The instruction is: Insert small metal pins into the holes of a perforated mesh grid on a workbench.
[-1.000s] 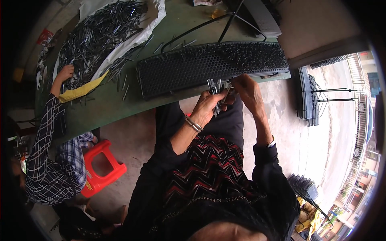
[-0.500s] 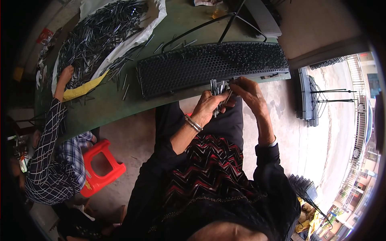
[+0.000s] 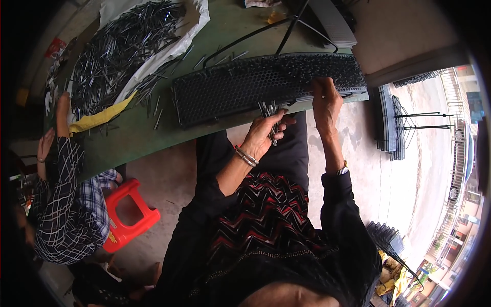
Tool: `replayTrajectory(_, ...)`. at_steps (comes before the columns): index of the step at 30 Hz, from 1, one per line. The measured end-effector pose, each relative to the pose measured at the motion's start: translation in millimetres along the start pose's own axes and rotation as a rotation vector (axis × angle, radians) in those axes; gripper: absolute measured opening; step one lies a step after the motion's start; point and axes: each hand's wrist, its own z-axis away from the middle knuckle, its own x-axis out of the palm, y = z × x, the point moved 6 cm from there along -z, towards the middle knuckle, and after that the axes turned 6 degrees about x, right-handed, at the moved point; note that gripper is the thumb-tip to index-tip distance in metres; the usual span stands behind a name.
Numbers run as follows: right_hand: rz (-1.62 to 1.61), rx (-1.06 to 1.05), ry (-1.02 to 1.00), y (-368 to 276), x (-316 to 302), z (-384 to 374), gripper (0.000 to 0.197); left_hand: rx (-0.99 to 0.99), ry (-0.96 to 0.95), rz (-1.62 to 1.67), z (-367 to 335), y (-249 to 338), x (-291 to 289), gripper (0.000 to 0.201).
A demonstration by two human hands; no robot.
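Head view, from where I'm standing: far left, a co-worker's hand (image 3: 63, 105) is beside an open white sack (image 3: 197, 28) heaped with thin, shiny dark-grey sticks (image 3: 123, 56), with a yellow strip (image 3: 102, 120) at its near corner. More sticks lie loose on the green tabletop (image 3: 133, 143). Next over is a long black tray with a honeycomb-holed face (image 3: 220, 97), little tips (image 3: 337, 69) crowding its right part. The person's left hand (image 3: 260, 137) has its fingers wrapped round a silvery stick bundle (image 3: 266, 110) near the tray's front edge. Right hand (image 3: 327, 105) bunches its fingers over the tray's right half; can't tell if they're gripping anything.
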Motion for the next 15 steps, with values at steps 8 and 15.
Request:
replayTrajectory(8, 0.091, 0.007, -0.043, -12, 5, -3, 0.003, 0.003, 0.029, 0.045, 0, 1, -5, 0.016)
replayTrajectory(15, 0.099, -0.033, -0.055, 0, 6, -1, 0.004, 0.029, 0.008, 0.008, 3, 1, -4, 0.017)
